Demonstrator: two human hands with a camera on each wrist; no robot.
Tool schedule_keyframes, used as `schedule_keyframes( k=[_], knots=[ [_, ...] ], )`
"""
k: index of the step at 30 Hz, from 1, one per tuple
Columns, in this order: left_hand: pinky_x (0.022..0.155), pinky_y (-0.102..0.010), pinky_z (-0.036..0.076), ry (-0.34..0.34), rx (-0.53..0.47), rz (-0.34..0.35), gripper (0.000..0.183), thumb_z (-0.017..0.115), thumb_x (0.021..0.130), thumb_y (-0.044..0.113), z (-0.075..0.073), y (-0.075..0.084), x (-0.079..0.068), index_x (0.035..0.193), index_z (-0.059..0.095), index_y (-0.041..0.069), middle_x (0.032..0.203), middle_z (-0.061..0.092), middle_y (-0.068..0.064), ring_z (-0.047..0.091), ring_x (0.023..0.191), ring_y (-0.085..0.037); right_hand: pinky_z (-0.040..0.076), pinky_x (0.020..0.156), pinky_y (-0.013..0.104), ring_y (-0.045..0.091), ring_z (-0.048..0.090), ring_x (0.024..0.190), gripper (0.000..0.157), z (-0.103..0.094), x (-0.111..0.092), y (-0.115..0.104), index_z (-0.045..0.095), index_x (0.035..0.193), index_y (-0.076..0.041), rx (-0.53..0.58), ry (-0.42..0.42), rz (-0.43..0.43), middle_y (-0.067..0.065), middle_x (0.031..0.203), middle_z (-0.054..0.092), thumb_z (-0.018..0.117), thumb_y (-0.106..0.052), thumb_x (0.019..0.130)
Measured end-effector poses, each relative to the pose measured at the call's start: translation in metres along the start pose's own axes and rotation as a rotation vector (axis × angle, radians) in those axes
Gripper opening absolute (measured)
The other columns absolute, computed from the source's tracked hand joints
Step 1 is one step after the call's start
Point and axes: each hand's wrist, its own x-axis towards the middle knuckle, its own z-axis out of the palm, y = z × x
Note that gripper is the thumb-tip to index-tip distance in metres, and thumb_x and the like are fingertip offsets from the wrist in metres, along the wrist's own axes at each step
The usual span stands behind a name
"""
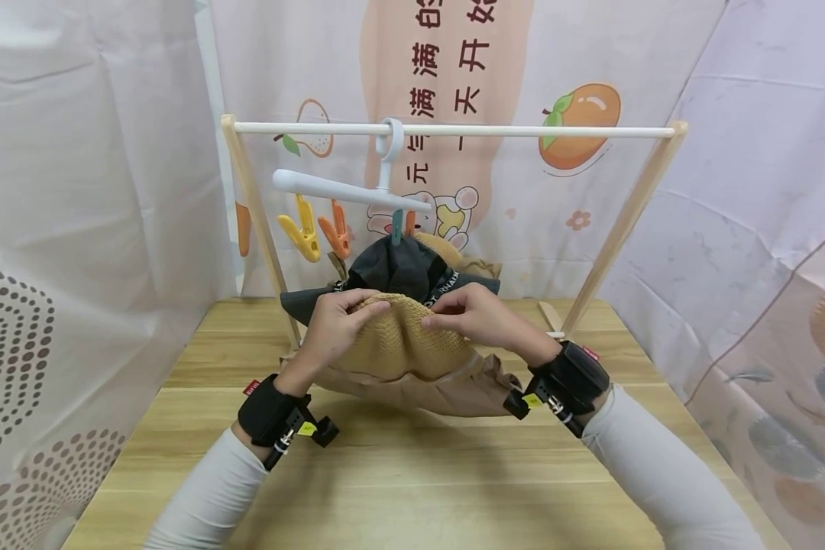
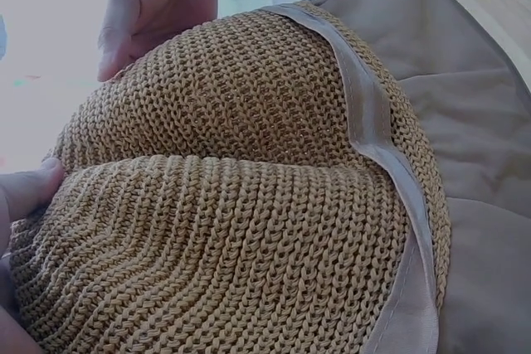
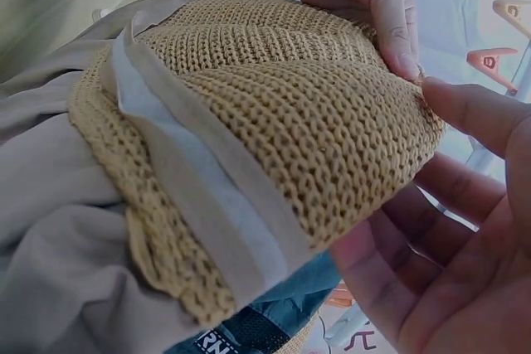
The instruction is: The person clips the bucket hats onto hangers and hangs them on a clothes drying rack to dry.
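Note:
A tan knitted sun hat (image 1: 402,347) with a wide beige cloth brim (image 1: 419,393) is held up over the table, its crown creased in the middle. My left hand (image 1: 337,325) pinches the crown's top edge on the left, thumb on the near side. On the right, my right hand (image 1: 477,315) grips the same edge; in the right wrist view its thumb (image 3: 473,113) presses the knit and other fingers lie behind. Pale lining tape (image 2: 361,105) runs round the crown's base. Right behind is a dark hat (image 1: 402,267) with white lettering, hanging from clips.
A wooden rack with a white rod (image 1: 495,131) carries a pale hanger (image 1: 344,191). Yellow (image 1: 302,229) and orange (image 1: 337,229) clothespins dangle at its left; a teal clothespin (image 1: 396,227) grips the dark hat. Another tan hat (image 1: 440,248) shows partly behind. Printed curtains surround the wooden table (image 1: 399,489).

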Motion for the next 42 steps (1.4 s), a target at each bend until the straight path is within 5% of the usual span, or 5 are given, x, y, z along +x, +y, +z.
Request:
schedule_keyframes(
  k=[12, 22, 32, 39, 42],
  knots=[
    [0.061, -0.026, 0.041, 0.057, 0.077, 0.049, 0.016, 0.066, 0.085, 0.009, -0.011, 0.001, 0.003, 0.096, 0.071, 0.0, 0.082, 0.07, -0.017, 0.055, 0.066, -0.017, 0.056, 0.063, 0.038, 0.02, 0.06, 0.065, 0.029, -0.006, 0.02, -0.017, 0.07, 0.099, -0.014, 0.046, 0.073, 0.015, 0.008, 0.074, 0.062, 0.061, -0.039, 0.089],
    [0.061, -0.024, 0.044, 0.122, 0.129, 0.078, 0.02, 0.067, 0.085, 0.024, -0.024, -0.036, 0.014, 0.097, 0.074, 0.009, 0.085, 0.074, -0.009, 0.061, 0.07, -0.012, 0.049, 0.063, 0.032, 0.015, 0.059, 0.07, 0.025, -0.001, 0.037, -0.034, 0.072, 0.097, -0.014, -0.015, 0.129, -0.09, 0.003, 0.085, 0.07, 0.063, -0.036, 0.088],
    [0.061, -0.017, 0.045, 0.158, 0.041, 0.038, 0.018, 0.069, 0.084, 0.02, -0.04, -0.032, 0.015, 0.093, 0.075, 0.007, 0.087, 0.073, -0.012, 0.06, 0.072, -0.009, 0.052, 0.073, 0.032, 0.008, 0.062, 0.081, 0.036, 0.007, 0.066, -0.075, 0.069, 0.105, -0.011, 0.056, 0.281, -0.137, 0.001, 0.093, 0.069, 0.066, -0.04, 0.084],
    [0.059, -0.017, 0.043, 0.159, 0.055, 0.023, 0.016, 0.066, 0.085, 0.011, -0.051, -0.006, 0.006, 0.093, 0.072, -0.003, 0.087, 0.071, -0.021, 0.057, 0.069, -0.005, 0.052, 0.072, 0.029, 0.009, 0.061, 0.079, 0.04, 0.018, 0.08, -0.093, 0.065, 0.11, -0.006, 0.117, 0.352, -0.184, 0.004, 0.086, 0.068, 0.07, -0.034, 0.082],
    [0.062, -0.017, 0.044, 0.149, 0.036, 0.023, 0.017, 0.067, 0.086, 0.014, -0.055, -0.012, 0.008, 0.095, 0.073, 0.001, 0.089, 0.072, -0.016, 0.059, 0.073, -0.006, 0.051, 0.07, 0.028, 0.009, 0.061, 0.078, 0.035, 0.02, 0.083, -0.098, 0.066, 0.104, -0.006, 0.149, 0.385, -0.194, 0.004, 0.085, 0.068, 0.071, -0.032, 0.082]
  ],
)
